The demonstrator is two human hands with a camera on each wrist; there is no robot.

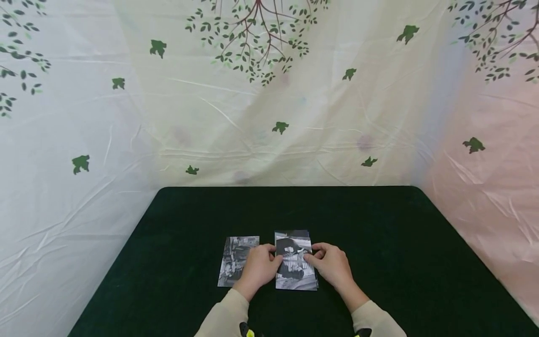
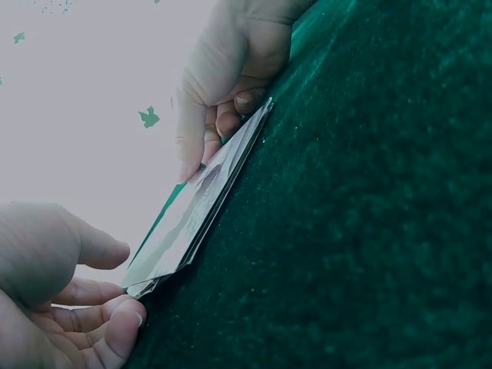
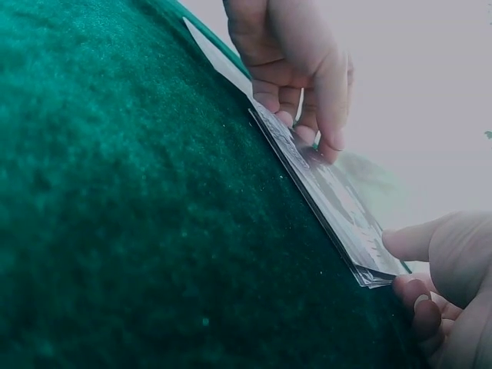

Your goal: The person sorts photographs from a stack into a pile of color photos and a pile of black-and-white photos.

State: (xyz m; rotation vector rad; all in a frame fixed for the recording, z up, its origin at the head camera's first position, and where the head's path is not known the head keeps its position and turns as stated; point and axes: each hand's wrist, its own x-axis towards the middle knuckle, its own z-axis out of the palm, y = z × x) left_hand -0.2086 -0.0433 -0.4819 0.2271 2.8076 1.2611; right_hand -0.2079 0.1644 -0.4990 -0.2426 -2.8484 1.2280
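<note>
A small stack of black-and-white photo prints (image 1: 293, 276) lies on the dark green table, its edges slightly uneven. My left hand (image 1: 262, 267) holds the stack's left edge, with the thumb over the top print and the fingers along the side. On the opposite edge, my right hand (image 1: 332, 266) grips with its thumb on the print's face and its fingers at the side. In the right wrist view the stacked photo prints (image 3: 323, 192) show several layers, fanned a little at the near corner. Another black-and-white photo (image 1: 231, 262) lies left of the stack, partly behind my left hand.
The table (image 1: 177, 224) has a dark green, velvety cover and rounded far corners. Behind it hangs a pale cloth (image 1: 236, 117) printed with branches and green leaves, which also runs along both sides.
</note>
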